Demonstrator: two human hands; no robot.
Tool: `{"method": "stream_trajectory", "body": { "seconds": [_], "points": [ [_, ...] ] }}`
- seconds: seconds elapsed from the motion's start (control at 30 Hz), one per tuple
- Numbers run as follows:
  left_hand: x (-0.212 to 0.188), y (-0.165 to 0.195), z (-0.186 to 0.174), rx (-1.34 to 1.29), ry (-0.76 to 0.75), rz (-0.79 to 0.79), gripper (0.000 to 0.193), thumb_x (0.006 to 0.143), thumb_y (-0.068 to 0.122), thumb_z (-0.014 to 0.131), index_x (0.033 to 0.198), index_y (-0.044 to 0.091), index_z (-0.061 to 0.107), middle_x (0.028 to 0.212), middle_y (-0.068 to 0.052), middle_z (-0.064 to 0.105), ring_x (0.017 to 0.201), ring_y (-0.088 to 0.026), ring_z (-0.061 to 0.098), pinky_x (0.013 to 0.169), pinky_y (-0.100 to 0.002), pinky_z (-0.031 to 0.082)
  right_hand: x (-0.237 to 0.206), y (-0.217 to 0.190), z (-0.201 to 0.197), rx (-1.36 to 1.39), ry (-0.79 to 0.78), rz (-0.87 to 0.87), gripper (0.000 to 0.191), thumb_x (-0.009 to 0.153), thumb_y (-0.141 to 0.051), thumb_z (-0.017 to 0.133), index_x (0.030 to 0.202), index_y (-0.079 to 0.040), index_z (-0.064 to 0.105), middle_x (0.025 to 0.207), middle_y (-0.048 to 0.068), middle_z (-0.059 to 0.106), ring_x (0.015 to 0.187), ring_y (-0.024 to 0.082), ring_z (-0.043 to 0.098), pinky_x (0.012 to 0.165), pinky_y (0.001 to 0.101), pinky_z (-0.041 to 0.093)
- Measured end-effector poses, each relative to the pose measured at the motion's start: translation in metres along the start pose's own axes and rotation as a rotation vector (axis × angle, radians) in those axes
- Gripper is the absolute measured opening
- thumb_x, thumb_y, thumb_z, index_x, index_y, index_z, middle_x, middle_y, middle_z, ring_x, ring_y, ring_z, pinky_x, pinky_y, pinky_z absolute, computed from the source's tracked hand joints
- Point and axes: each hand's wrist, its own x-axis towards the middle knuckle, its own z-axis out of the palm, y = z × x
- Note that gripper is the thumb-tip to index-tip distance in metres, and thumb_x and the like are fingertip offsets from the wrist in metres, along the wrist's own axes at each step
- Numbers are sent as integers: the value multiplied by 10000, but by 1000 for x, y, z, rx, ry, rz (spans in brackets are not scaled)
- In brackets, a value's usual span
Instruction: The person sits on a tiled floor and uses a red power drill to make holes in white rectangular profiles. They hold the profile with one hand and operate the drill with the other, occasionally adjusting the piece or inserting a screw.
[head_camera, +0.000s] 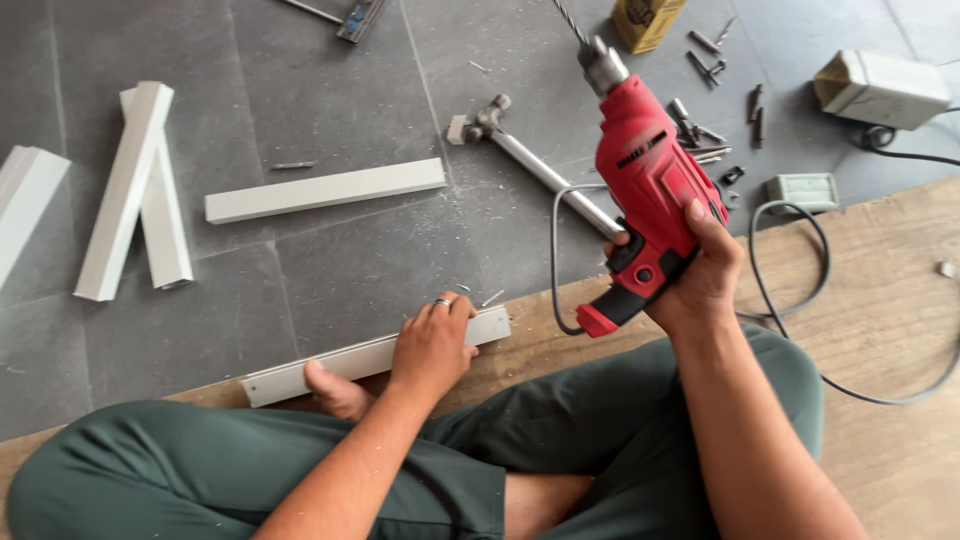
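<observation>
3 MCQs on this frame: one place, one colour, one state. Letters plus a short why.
1. Where does the left hand rest?
A. on the hammer
B. on the white bar by the person's legs
C. on the yellow box

2. What colour is the drill body?
A. blue
B. red
C. green

3. How is the drill held?
A. lying on the floor
B. raised in the right hand, bit pointing away from the person
C. bit pressed into the wooden board

Answers:
1 B, the palm lies flat on the bar.
2 B, the housing is red with black trim.
3 B, the fingers wrap the grip and the bit is off the bar.
</observation>
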Motion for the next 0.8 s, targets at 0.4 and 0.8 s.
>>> {"method": "stream_trajectory", "body": {
  "seconds": [0.4,0.8],
  "points": [
    [-3,-1,-6,-35,0,-42,499,733,225,882,1143,137,611,1160,-32,658,1133,-256,640,947,-439,495,6,18,-18,-107,29,80,609,842,-347,753,1326,-21,582,1041,139,678,827,290,691,814,502,577],
    [-2,6,-3,-50,-23,-71,502,738,244,878,1156,142,619,1187,-17,655,1146,-244,641,988,-425,491,6,14,-24,-91,39,94,587,829,-324,758,1294,-10,586,1014,137,685,803,290,695,791,486,584]
  ]
}}
